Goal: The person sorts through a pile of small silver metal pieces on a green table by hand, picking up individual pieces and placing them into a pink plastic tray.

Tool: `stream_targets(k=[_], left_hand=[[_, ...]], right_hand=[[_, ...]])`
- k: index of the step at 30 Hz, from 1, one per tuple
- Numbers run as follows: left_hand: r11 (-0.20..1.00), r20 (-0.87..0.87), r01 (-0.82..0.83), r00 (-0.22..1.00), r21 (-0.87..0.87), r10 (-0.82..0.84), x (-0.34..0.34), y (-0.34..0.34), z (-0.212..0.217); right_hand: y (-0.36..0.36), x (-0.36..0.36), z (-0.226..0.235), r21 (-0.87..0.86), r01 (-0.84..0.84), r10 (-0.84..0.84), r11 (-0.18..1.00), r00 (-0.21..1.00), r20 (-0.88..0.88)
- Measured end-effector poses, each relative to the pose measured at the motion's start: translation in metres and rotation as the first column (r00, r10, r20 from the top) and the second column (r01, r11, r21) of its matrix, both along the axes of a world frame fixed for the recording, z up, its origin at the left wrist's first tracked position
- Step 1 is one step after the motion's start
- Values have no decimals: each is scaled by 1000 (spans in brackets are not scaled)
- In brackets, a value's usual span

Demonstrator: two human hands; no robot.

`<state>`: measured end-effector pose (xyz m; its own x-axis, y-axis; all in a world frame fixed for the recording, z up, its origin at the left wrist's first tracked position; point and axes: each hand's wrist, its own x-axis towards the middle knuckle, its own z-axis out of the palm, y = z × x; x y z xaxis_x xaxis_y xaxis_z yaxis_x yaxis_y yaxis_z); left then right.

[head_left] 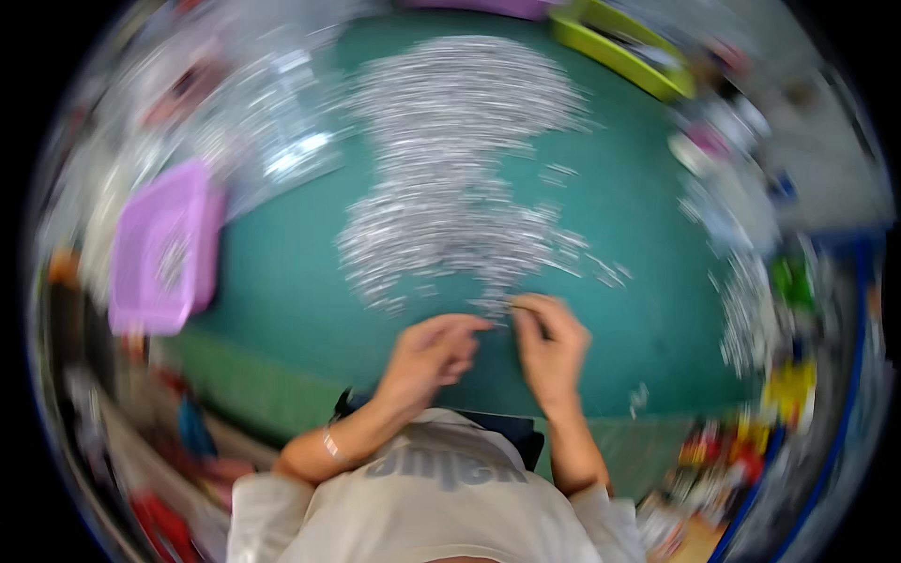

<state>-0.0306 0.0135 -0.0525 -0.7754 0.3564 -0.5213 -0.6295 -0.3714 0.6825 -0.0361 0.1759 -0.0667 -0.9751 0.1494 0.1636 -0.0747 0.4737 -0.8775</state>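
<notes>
A large heap of small, thin silvery-white pieces point(460, 103) is spread over the green tabletop point(638, 310), narrowing toward me; motion blur hides their exact kind. At the heap's near tip, my left hand point(432, 357) points its forefinger at a few pieces, with the other fingers curled in. Just to its right, my right hand point(554, 347) is closed in a pinch, thumb and forefinger at the same tip. Whatever sits between the fingers of either hand is too small and smeared to make out. The two hands are close together but apart.
On the left stands a pink-purple plastic tray point(155, 253) with some pieces in it. Clear plastic bags point(272, 131) lie at the back left. A yellow-green bin point(619, 52) stands at the back right. More pieces point(746, 319) lie along the right edge.
</notes>
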Motion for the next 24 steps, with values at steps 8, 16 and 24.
stream_targets(k=[8,16,24], left_hand=[[985,-176,154,970,-71,-165,5,18,-10],[975,-179,222,960,21,-214,6,17,-4],[997,-140,38,989,-68,-47,12,19,29]], right_hand=[[8,44,17,-487,-124,66,865,989,-135],[10,55,26,-503,-203,92,840,967,-237],[-3,61,31,-545,-51,5,837,996,-84]])
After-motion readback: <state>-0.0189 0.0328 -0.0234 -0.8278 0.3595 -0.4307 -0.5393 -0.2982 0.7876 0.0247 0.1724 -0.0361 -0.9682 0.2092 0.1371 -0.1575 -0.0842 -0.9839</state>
